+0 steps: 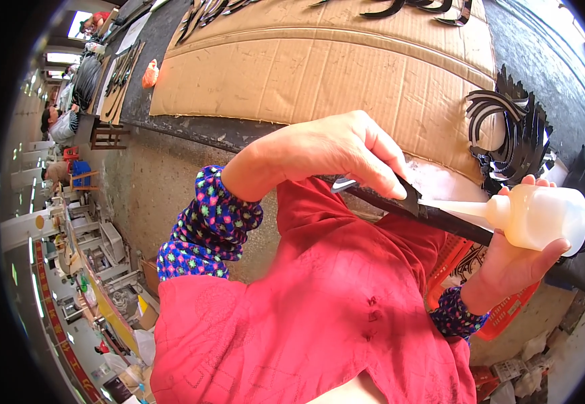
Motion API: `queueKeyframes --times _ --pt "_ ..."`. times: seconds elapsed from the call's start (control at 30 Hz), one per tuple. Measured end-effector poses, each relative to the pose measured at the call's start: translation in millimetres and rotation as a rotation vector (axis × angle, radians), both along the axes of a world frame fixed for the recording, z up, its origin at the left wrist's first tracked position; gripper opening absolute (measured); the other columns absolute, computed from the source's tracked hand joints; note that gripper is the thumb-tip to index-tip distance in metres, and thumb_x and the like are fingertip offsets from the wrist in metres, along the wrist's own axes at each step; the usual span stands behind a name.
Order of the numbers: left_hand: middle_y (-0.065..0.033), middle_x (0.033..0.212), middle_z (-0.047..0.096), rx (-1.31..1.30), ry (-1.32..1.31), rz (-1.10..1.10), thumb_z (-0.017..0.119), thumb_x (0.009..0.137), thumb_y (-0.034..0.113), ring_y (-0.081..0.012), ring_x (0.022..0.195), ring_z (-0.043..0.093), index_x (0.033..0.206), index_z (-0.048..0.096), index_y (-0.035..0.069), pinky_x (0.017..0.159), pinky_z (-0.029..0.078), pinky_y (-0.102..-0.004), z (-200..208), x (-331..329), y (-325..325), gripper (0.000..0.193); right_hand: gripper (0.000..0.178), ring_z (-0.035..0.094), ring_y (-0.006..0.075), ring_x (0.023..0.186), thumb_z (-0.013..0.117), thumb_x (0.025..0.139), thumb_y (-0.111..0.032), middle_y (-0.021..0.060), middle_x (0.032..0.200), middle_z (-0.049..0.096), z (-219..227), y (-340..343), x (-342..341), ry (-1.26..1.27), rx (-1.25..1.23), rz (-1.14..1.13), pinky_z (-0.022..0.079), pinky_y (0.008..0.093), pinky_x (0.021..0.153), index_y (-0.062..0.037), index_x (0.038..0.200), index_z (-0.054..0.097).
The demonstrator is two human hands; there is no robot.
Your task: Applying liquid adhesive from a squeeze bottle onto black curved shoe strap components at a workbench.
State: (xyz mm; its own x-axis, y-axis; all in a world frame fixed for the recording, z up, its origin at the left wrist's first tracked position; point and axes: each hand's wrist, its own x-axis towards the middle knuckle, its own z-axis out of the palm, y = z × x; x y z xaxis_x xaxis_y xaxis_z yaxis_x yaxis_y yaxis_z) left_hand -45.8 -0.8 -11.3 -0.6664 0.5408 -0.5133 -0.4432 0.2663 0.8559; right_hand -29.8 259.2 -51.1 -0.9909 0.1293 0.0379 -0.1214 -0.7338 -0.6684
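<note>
My right hand [514,262] grips a translucent white squeeze bottle [554,217] lying on its side. Its long tapered nozzle [454,207] points left, the tip touching or very close to a black strip [411,202]. That strip is pinched between the thumb and fingers of my left hand [360,151], above my lap at the table's front edge. A pale curved end [343,184] shows below my left hand; whether it belongs to the same strip I cannot tell. Behind the bottle, a bundle of curved black strips [518,131] lies on the table.
Brown cardboard [306,77] covers much of the dark table [551,67], with more black strips [410,8] along its far side. A small orange lump [150,74] sits at its left edge. Below the table on the right is a red plastic basket [508,313]. People work far left.
</note>
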Motion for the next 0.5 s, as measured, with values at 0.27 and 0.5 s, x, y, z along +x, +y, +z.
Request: queueKeyframes --times 0.27,0.5 --pt "0.0015 0.069 0.060 0.014 -0.021 0.018 0.066 0.070 0.013 -0.0022 0.062 0.049 0.087 0.066 0.001 0.053 0.035 -0.0164 1.0 -0.2 0.6 0.020 0.077 0.033 0.0318 0.119 0.061 0.074 -0.042 0.0159 0.125 0.033 -0.3 1.9 2.1 0.002 0.033 0.034 0.032 0.0509 0.092 0.0017 0.126 0.027" --pt "0.0025 0.068 0.059 -0.025 -0.006 0.012 0.066 0.070 0.013 -0.0013 0.061 0.047 0.086 0.066 0.002 0.051 0.033 -0.0162 1.4 -0.4 -0.3 0.020 0.077 0.034 0.0313 0.117 0.062 0.073 -0.043 0.0160 0.125 0.033 -1.7 1.3 3.0 -0.018 0.018 0.029 0.033 0.0499 0.091 0.0017 0.126 0.027"
